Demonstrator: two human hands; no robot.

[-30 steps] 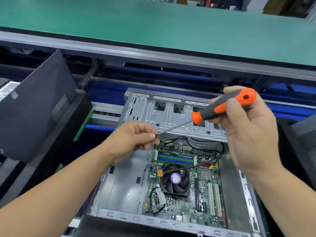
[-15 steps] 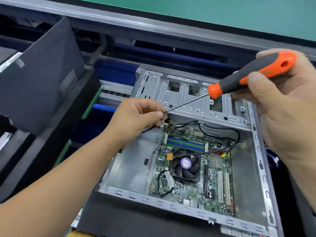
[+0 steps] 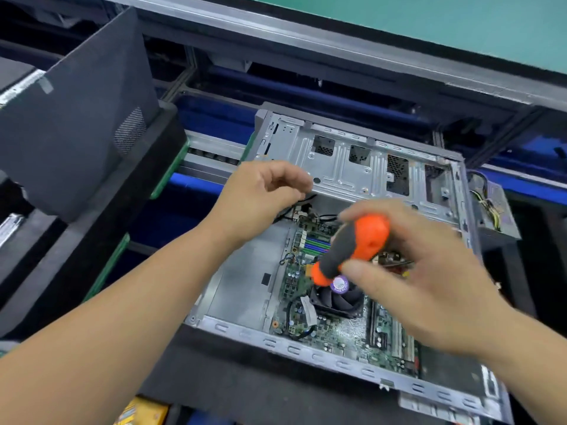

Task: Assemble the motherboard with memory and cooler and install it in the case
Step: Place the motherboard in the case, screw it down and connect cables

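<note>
Screwdriver [image 3: 352, 248] swung down from up right to over the board.
My right hand [image 3: 420, 271] grips its handle above the cooler fan [image 3: 336, 300]; my left hand [image 3: 264, 194] hovers, fingers loosely curled, holding nothing I can see; motherboard [image 3: 331, 329] lies inside the case [image 3: 343, 167].

Screwdriver [image 3: 349, 253] shaft hidden behind its own handle and the motion-blurred right hand [image 3: 429, 286], which also covers part of the motherboard [image 3: 331, 329]; left-hand [image 3: 260, 194] fingertip contents indiscernible.
</note>
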